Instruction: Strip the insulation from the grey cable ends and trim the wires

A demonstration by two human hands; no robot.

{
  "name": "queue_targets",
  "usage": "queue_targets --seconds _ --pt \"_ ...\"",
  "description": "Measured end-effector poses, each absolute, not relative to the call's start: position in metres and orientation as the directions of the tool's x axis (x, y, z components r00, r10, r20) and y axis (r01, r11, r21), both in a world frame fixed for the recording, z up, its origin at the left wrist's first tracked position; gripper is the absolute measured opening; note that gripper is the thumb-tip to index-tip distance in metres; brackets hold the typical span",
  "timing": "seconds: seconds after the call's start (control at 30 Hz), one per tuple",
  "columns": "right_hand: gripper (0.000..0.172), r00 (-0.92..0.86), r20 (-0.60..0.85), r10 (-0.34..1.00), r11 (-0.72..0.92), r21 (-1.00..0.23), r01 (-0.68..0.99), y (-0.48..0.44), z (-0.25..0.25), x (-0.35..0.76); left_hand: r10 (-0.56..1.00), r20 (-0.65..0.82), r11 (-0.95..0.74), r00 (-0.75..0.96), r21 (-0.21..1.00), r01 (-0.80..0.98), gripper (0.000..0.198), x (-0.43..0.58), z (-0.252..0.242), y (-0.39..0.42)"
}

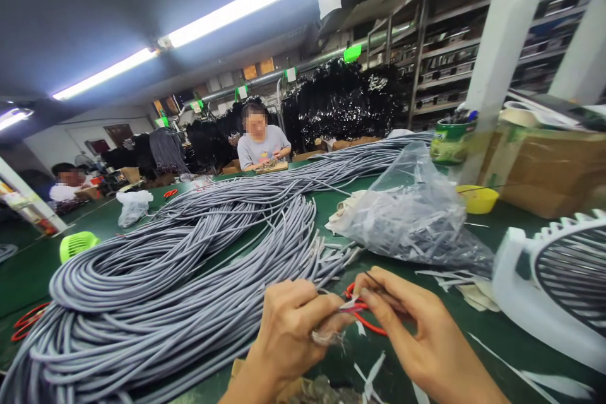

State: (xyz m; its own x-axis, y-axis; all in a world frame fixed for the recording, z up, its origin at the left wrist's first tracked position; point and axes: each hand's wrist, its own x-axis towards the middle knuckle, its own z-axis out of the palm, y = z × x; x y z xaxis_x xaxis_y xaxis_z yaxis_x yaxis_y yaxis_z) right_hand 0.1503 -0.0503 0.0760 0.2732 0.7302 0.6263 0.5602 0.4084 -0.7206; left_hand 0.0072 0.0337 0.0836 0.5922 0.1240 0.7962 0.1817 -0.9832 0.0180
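Observation:
My left hand [291, 322] is closed around the end of a grey cable, where thin inner wires [349, 308] and whitish frayed strands [329, 336] stick out. My right hand [421, 328] pinches close to those wire tips; a thin dark piece shows by its fingers, but what exactly it grips is unclear. Red-handled scissors [376, 327] lie on the table behind and below the fingers, partly hidden. A large bundle of grey cables [189, 290] spreads to the left, with its pale cut ends [326, 252] just beyond my hands.
A clear plastic bag [407, 221] of scraps lies ahead. To the right are a white fan [521, 290], a cardboard box [549, 167], a yellow bowl [477, 200] and a green tub [452, 141]. White strips litter the green table [454, 309]. A co-worker [264, 145] sits opposite.

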Motion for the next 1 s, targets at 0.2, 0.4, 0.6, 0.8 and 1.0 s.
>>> queue_targets --seconds 0.2,0.4,0.6,0.8,1.0 --pt "0.022 0.196 0.601 0.775 0.389 -0.697 0.602 -0.046 0.074 0.148 0.215 0.842 -0.976 0.496 0.203 0.078 0.028 0.007 0.085 0.032" --pt "0.018 0.295 0.557 0.776 0.389 -0.792 0.471 -0.049 0.076 0.149 0.458 0.730 -0.843 0.507 0.538 -0.015 0.018 0.004 0.084 0.035" --pt "0.023 0.433 0.573 0.696 0.372 -0.804 0.465 -0.054 0.077 0.151 0.560 0.636 -0.734 0.531 0.678 -0.037 0.034 0.006 0.081 0.037" --pt "0.031 0.304 0.663 0.684 0.460 -0.716 0.525 -0.046 0.069 0.149 0.545 0.569 -0.688 0.615 0.723 -0.059 0.042 0.007 0.083 0.033" --pt "0.023 0.287 0.745 0.603 0.475 -0.624 0.621 -0.045 0.070 0.150 0.567 0.533 -0.649 0.628 0.758 -0.058 0.041 0.007 0.085 0.031"
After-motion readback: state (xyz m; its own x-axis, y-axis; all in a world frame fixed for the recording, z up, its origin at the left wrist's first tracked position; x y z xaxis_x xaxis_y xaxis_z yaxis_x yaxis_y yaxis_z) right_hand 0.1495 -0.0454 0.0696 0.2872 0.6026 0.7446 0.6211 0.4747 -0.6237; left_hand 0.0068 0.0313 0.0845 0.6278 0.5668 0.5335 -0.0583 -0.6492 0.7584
